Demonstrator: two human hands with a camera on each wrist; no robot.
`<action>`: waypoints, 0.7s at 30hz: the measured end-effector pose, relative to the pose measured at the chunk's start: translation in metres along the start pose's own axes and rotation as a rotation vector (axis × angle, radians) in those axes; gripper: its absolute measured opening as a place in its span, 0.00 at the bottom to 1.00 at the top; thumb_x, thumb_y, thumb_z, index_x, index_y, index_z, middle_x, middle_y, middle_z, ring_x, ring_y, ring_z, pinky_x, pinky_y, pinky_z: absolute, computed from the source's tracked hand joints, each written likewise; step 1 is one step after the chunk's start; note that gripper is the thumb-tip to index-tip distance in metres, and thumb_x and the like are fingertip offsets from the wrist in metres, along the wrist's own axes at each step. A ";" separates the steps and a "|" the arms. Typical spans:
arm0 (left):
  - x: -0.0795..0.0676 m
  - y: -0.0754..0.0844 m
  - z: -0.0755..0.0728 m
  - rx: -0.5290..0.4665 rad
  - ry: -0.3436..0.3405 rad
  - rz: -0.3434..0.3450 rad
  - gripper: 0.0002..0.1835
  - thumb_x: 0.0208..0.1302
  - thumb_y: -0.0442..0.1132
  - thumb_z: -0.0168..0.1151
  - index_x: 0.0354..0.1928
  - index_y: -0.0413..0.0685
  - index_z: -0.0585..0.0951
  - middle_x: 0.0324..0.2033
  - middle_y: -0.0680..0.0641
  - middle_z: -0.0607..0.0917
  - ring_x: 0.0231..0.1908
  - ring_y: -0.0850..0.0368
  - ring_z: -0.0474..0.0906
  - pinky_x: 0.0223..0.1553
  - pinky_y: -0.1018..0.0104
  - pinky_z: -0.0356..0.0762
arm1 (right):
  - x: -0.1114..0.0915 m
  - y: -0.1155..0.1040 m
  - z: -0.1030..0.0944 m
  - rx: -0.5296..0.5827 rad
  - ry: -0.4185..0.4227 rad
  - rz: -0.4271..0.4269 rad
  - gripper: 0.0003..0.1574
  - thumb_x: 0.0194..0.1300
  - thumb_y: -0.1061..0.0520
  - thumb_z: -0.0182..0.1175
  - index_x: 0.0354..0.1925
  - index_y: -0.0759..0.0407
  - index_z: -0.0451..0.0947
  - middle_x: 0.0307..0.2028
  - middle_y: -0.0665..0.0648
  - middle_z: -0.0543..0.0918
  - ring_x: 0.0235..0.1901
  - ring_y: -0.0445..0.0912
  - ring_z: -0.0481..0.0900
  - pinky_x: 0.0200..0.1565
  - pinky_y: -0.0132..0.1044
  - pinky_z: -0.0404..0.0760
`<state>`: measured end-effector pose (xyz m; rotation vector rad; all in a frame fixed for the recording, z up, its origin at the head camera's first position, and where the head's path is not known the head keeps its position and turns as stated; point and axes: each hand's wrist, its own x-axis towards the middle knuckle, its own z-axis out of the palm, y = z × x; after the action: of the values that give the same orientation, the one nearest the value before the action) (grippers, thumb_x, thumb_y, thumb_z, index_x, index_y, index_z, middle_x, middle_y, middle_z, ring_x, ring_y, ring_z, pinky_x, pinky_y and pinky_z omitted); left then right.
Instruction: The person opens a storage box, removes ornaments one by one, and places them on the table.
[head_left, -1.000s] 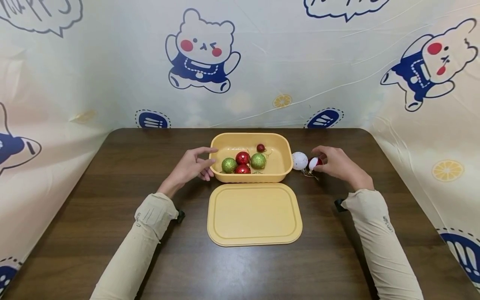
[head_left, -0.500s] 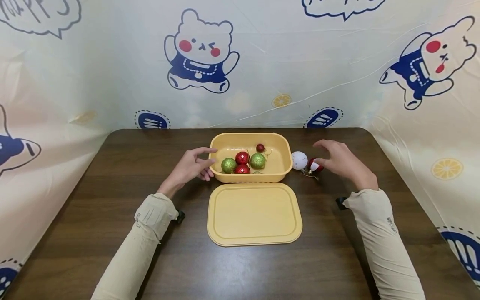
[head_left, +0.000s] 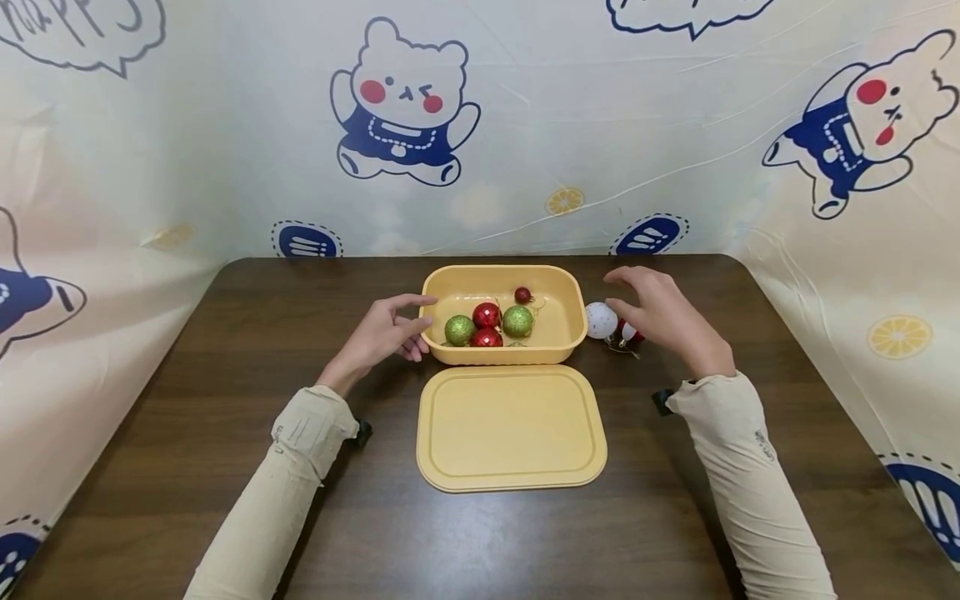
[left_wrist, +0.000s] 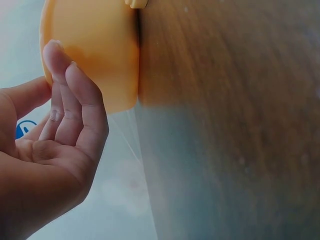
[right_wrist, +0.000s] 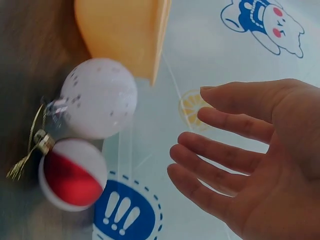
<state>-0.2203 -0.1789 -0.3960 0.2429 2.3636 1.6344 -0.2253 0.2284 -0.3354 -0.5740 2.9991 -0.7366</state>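
A yellow plastic box [head_left: 495, 357] stands at the back of the table. My left hand [head_left: 381, 333] holds its left end, thumb and index at the rim, the other fingers curled by the outer wall [left_wrist: 95, 45]. Inside lie two green glitter balls [head_left: 517, 321], two red ornament balls [head_left: 486, 315] and a small dark red ball [head_left: 522, 295]. My right hand [right_wrist: 260, 150] hovers with parted fingers and holds nothing. Near it, right of the box, are a white speckled ornament ball [right_wrist: 100, 97] and a red-and-white ornament ball [right_wrist: 72, 175] with a gold cord, partly hidden in the head view.
A yellow lid [head_left: 512, 429] lies flat on the dark wooden table [head_left: 480, 550], in front of the box. Behind the table hangs a printed cloth [head_left: 540, 125] with cartoon bears.
My right hand has let go of the red-and-white ornament ball, opened, and moved up and left toward the white ball. My left hand stays at the box.
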 end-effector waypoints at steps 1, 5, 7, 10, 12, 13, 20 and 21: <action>0.000 0.000 0.000 0.001 0.000 0.001 0.23 0.74 0.37 0.58 0.69 0.44 0.71 0.23 0.39 0.85 0.19 0.51 0.81 0.29 0.54 0.85 | 0.002 -0.003 0.001 0.005 -0.002 -0.002 0.24 0.70 0.59 0.61 0.61 0.67 0.73 0.60 0.67 0.77 0.61 0.60 0.72 0.63 0.60 0.70; 0.000 0.000 0.000 -0.002 -0.001 0.001 0.24 0.73 0.36 0.58 0.69 0.44 0.71 0.23 0.38 0.85 0.19 0.51 0.81 0.29 0.53 0.85 | 0.009 -0.012 0.003 0.020 -0.011 -0.019 0.24 0.70 0.59 0.60 0.62 0.67 0.73 0.60 0.66 0.77 0.62 0.60 0.72 0.62 0.59 0.71; 0.000 0.000 0.000 -0.007 -0.004 0.001 0.24 0.74 0.36 0.58 0.69 0.44 0.71 0.23 0.38 0.85 0.19 0.51 0.81 0.29 0.53 0.85 | 0.013 -0.017 0.005 0.024 -0.021 -0.026 0.25 0.70 0.59 0.61 0.62 0.67 0.73 0.60 0.66 0.77 0.62 0.60 0.72 0.63 0.58 0.71; 0.001 -0.001 0.000 -0.014 -0.005 -0.001 0.23 0.74 0.36 0.57 0.69 0.44 0.71 0.23 0.39 0.85 0.19 0.51 0.81 0.28 0.53 0.85 | 0.018 -0.023 0.008 0.026 -0.033 -0.042 0.25 0.70 0.59 0.61 0.62 0.67 0.73 0.59 0.66 0.77 0.62 0.60 0.72 0.63 0.58 0.71; 0.001 -0.001 0.001 -0.017 -0.005 0.002 0.23 0.74 0.36 0.57 0.69 0.44 0.71 0.23 0.39 0.85 0.19 0.51 0.81 0.28 0.53 0.85 | 0.022 -0.027 0.010 0.023 -0.033 -0.056 0.25 0.70 0.59 0.62 0.62 0.68 0.73 0.59 0.66 0.77 0.62 0.59 0.73 0.63 0.57 0.71; 0.000 -0.001 0.001 -0.018 -0.005 0.002 0.23 0.74 0.37 0.57 0.69 0.44 0.71 0.23 0.39 0.85 0.19 0.51 0.81 0.29 0.53 0.85 | 0.023 -0.029 0.011 0.023 -0.034 -0.063 0.25 0.70 0.59 0.62 0.62 0.68 0.73 0.59 0.67 0.78 0.61 0.59 0.73 0.63 0.57 0.71; -0.001 0.000 0.001 -0.023 0.001 -0.004 0.23 0.74 0.38 0.58 0.68 0.45 0.72 0.23 0.38 0.85 0.19 0.52 0.81 0.29 0.51 0.85 | 0.033 -0.041 0.018 0.017 -0.030 -0.105 0.25 0.69 0.60 0.62 0.61 0.68 0.74 0.58 0.67 0.79 0.60 0.60 0.74 0.62 0.55 0.72; -0.001 0.000 0.001 -0.022 0.000 -0.003 0.23 0.74 0.38 0.58 0.68 0.45 0.72 0.23 0.38 0.85 0.19 0.52 0.81 0.29 0.52 0.85 | 0.034 -0.044 0.019 0.018 -0.033 -0.104 0.25 0.69 0.60 0.62 0.61 0.68 0.74 0.58 0.66 0.79 0.60 0.59 0.74 0.62 0.55 0.72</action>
<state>-0.2192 -0.1788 -0.3964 0.2344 2.3435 1.6584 -0.2401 0.1720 -0.3303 -0.7389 2.9479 -0.7505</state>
